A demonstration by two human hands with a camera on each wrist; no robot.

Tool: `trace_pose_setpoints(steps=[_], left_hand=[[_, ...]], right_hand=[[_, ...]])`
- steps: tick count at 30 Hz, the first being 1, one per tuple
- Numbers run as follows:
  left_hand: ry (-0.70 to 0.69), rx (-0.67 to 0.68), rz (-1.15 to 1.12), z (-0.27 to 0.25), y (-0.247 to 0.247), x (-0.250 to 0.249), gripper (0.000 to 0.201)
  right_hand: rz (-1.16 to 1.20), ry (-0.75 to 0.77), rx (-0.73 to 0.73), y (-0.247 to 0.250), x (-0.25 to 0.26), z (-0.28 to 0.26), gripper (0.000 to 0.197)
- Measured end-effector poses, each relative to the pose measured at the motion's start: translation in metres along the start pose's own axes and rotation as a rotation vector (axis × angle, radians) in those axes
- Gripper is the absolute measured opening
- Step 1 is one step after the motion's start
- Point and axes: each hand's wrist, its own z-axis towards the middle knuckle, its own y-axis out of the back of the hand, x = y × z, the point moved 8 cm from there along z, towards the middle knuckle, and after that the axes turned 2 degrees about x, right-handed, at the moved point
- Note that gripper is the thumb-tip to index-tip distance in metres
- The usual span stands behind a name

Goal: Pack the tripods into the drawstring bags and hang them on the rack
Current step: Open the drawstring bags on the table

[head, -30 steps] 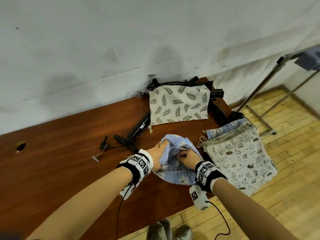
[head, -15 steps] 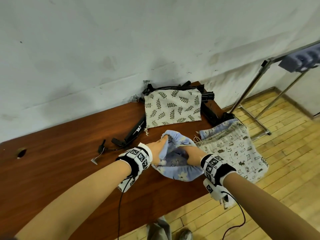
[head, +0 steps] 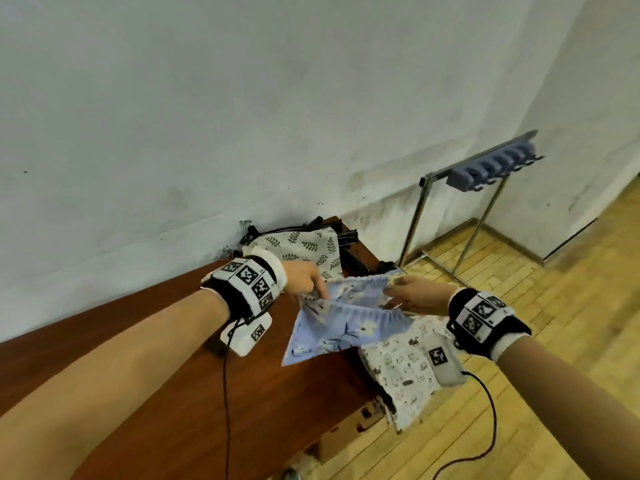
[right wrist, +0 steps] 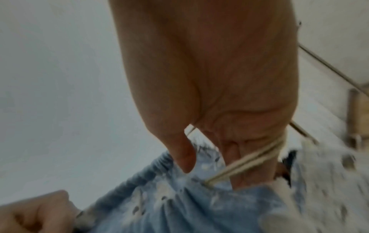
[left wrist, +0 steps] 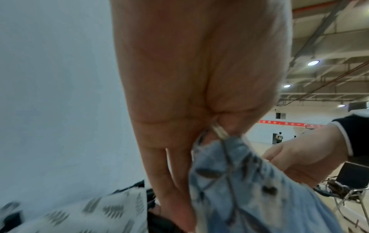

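Note:
A light-blue floral drawstring bag (head: 346,323) hangs stretched between my hands above the table's right end. My left hand (head: 317,287) pinches the left end of its gathered mouth (left wrist: 219,135), with two fingers pointing down. My right hand (head: 394,284) grips the right end, and the cream cords (right wrist: 249,160) run across its fingers. What is inside the bag is hidden. A leaf-print bag (head: 304,244) lies at the table's back corner over black tripods (head: 349,237). A cat-print bag (head: 401,368) droops over the table's right edge.
The brown wooden table (head: 207,393) stands against a white wall. A metal rack (head: 426,209) with a row of blue hooks (head: 491,164) stands on the wooden floor to the right, beyond the table. Wrist-camera cables hang below both arms.
Both hands have lifted the blue bag off the table and pulled its mouth out flat between them. My right hand has come out of the bag. The view has swung up and right toward the rack.

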Motion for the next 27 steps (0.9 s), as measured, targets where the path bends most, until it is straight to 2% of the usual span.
trace_pose_setpoints(steps=[4, 7, 9, 13, 16, 18, 20, 23, 27], left_hand=[[-0.045, -0.095, -0.071, -0.012, 0.021, -0.062, 0.045], [-0.106, -0.109, -0.297, -0.011, 0.012, -0.109, 0.046], [-0.137, -0.082, -0.396, -0.003, -0.004, -0.132, 0.046], [-0.146, 0.031, -0.488, 0.027, -0.05, -0.156, 0.041], [-0.103, 0.12, -0.536, 0.052, -0.085, -0.153, 0.04], [-0.054, 0.142, -0.614, 0.07, -0.103, -0.143, 0.042], [0.012, 0.143, -0.688, 0.086, -0.116, -0.129, 0.041], [0.11, 0.097, -0.772, 0.109, -0.125, -0.101, 0.04], [0.151, 0.001, -0.71, 0.124, -0.12, -0.058, 0.057]], right_hand=[[-0.345, -0.043, -0.152, 0.061, 0.0, -0.046, 0.032], [-0.603, -0.107, -0.269, 0.1, -0.002, -0.087, 0.039], [-0.607, -0.2, -0.307, 0.125, -0.016, -0.105, 0.04], [-0.699, -0.35, -0.291, 0.148, -0.048, -0.123, 0.041], [-0.811, -0.442, -0.204, 0.142, -0.068, -0.117, 0.034], [-0.849, -0.488, -0.135, 0.133, -0.082, -0.101, 0.028], [-0.811, -0.494, -0.095, 0.122, -0.098, -0.078, 0.031], [-0.728, -0.415, -0.124, 0.108, -0.109, -0.036, 0.04], [-0.654, -0.246, -0.219, 0.089, -0.098, 0.018, 0.053]])
